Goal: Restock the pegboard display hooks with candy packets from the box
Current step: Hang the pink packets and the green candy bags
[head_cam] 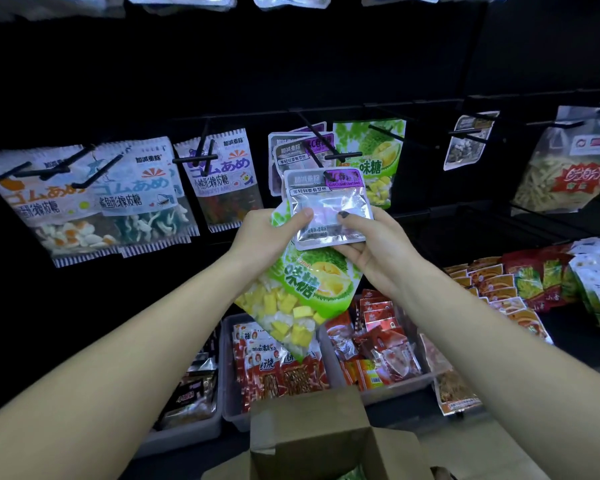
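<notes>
Both hands hold a small silver and purple candy packet (328, 209) up in front of a black hook (321, 147) that carries matching packets. My left hand (267, 237) pinches its left side and also grips a green durian candy packet (302, 292) that hangs down behind it. My right hand (371, 240) pinches the right side, thumb on the front. The open cardboard box (312, 434) stands below, at the bottom centre.
Gummy packets (125, 195) hang on hooks to the left, a durian packet (374, 161) and a snack bag (565, 164) to the right. Grey bins (229, 403) of red snack packets sit on the shelf below. More packets (541, 282) lie at the right.
</notes>
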Tool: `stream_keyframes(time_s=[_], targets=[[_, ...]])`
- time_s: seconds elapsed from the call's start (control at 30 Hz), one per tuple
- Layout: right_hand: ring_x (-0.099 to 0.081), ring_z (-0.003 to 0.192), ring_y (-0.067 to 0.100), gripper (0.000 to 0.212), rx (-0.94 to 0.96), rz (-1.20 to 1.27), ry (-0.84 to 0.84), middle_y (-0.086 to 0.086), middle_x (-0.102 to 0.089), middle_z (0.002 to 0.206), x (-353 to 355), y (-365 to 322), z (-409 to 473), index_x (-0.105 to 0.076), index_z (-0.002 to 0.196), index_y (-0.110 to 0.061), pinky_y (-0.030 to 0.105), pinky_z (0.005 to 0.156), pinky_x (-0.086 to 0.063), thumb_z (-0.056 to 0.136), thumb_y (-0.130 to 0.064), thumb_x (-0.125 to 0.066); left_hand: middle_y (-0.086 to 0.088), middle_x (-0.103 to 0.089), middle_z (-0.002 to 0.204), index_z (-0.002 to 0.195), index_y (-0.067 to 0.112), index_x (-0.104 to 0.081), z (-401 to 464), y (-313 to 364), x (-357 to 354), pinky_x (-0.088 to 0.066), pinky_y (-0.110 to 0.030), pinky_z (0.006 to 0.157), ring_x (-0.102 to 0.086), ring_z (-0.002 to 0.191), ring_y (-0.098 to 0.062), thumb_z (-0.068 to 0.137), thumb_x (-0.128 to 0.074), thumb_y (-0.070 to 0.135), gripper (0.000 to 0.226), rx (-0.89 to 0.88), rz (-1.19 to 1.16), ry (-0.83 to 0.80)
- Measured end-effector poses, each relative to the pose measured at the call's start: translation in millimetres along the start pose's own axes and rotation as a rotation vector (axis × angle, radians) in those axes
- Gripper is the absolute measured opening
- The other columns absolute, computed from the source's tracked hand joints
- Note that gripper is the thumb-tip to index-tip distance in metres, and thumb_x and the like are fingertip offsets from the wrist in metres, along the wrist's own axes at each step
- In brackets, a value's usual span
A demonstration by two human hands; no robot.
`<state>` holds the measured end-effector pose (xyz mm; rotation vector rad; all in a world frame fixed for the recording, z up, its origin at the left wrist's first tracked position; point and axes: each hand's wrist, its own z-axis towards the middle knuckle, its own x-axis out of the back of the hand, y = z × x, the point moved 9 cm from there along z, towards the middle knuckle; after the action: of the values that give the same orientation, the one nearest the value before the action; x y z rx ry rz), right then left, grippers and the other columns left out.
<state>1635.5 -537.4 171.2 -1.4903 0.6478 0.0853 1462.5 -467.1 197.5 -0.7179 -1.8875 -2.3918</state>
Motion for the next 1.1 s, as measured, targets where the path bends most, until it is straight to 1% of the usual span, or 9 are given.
stream_keyframes(time_s=[0.1, 0.17, 0.3, 0.43, 0.57, 0.73, 0.83, 0.97, 1.1], targets=[[-0.074, 0.109, 0.032, 0.033, 0.0, 0.005, 0.019, 0.015, -0.075, 0.116, -3.7, 3.0, 22.4, -0.065, 0.125, -0.005, 0.039, 0.088, -0.063, 0.093, 0.001, -0.068, 0.017, -0.042, 0.041, 0.08, 0.013, -0.074, 8.9, -12.1, 4.0, -0.032, -0.024, 0.051, -0.038, 0.037, -0.001, 0.094, -0.073, 0.051, 0.04, 0.065, 0.013, 0.047], [-0.073, 0.109, 0.033, 0.037, 0.009, 0.005, 0.035, 0.015, -0.074, 0.114, -7.0, 3.8, 39.6, -0.062, 0.129, -0.002, 0.039, 0.087, -0.063, 0.093, 0.002, -0.068, 0.015, -0.033, 0.035, 0.072, 0.017, -0.063, 14.8, -23.4, 7.2, -0.027, -0.029, 0.05, -0.033, 0.033, -0.003, 0.093, -0.074, 0.051, 0.042, 0.09, 0.034, 0.066], [-0.073, 0.11, 0.034, 0.041, 0.031, -0.024, 0.059, 0.02, -0.071, 0.125, -16.0, 2.7, 72.7, -0.058, 0.133, -0.003, 0.041, 0.087, -0.064, 0.093, -0.001, -0.069, 0.012, -0.033, 0.046, 0.078, 0.014, -0.059, 25.3, -45.8, 14.9, -0.025, -0.031, 0.056, -0.032, 0.042, -0.01, 0.09, -0.075, 0.055, 0.046, 0.102, 0.049, 0.084], [-0.074, 0.106, 0.032, 0.036, 0.057, -0.066, 0.097, 0.02, -0.071, 0.123, -18.1, -0.3, 97.0, -0.06, 0.128, -0.003, 0.039, 0.083, -0.064, 0.093, -0.001, -0.069, 0.008, -0.037, 0.05, 0.089, -0.003, -0.071, 30.5, -55.8, 18.1, -0.028, -0.03, 0.056, -0.034, 0.041, -0.009, 0.089, -0.076, 0.054, 0.057, 0.122, 0.041, 0.098], [-0.073, 0.108, 0.033, 0.025, 0.052, -0.069, 0.133, 0.02, -0.071, 0.123, -16.5, 6.2, 113.1, -0.063, 0.116, -0.006, 0.047, 0.091, -0.062, 0.093, 0.0, -0.07, 0.009, -0.045, 0.049, 0.092, -0.001, -0.075, 33.6, -52.3, 17.1, -0.031, -0.028, 0.054, -0.04, 0.041, -0.007, 0.092, -0.076, 0.048, 0.049, 0.104, 0.031, 0.09], [-0.073, 0.108, 0.033, 0.038, 0.049, -0.036, 0.144, 0.018, -0.071, 0.119, -18.8, 10.2, 126.4, -0.06, 0.128, 0.001, 0.043, 0.085, -0.064, 0.091, 0.0, -0.072, -0.007, -0.056, 0.065, 0.094, -0.004, -0.076, 36.9, -37.7, 13.7, -0.036, -0.031, 0.062, -0.047, 0.056, -0.018, 0.093, -0.075, 0.046, 0.05, 0.052, -0.007, 0.085], [-0.073, 0.108, 0.032, 0.038, 0.031, -0.034, 0.159, 0.02, -0.07, 0.123, -20.6, 9.3, 130.4, -0.061, 0.128, 0.001, 0.042, 0.083, -0.065, 0.092, 0.0, -0.073, -0.007, -0.062, 0.068, 0.094, 0.001, -0.079, 36.7, -30.8, 12.2, -0.038, -0.03, 0.061, -0.051, 0.057, -0.018, 0.094, -0.074, 0.045, 0.044, 0.046, -0.022, 0.07], [-0.073, 0.095, 0.03, 0.07, -0.043, -0.048, 0.162, 0.016, -0.066, 0.119, -22.2, 12.7, 124.2, -0.038, 0.15, 0.0, 0.035, 0.081, -0.065, 0.093, -0.013, -0.076, 0.008, -0.057, 0.054, 0.087, 0.005, -0.079, 35.9, -23.2, 16.2, -0.036, -0.024, 0.052, -0.046, 0.043, -0.006, 0.096, -0.074, 0.042, 0.038, 0.043, -0.002, 0.099], [-0.072, 0.088, 0.02, 0.086, -0.139, -0.313, 0.159, 0.014, -0.065, 0.116, -7.7, 15.1, 103.0, -0.035, 0.156, -0.01, 0.022, 0.054, -0.055, 0.089, -0.043, -0.077, 0.012, -0.042, 0.044, 0.082, 0.002, -0.073, 28.8, -12.6, 14.0, -0.03, -0.024, 0.047, -0.036, 0.037, -0.004, 0.098, -0.071, 0.041, 0.043, 0.022, 0.022, 0.092]])
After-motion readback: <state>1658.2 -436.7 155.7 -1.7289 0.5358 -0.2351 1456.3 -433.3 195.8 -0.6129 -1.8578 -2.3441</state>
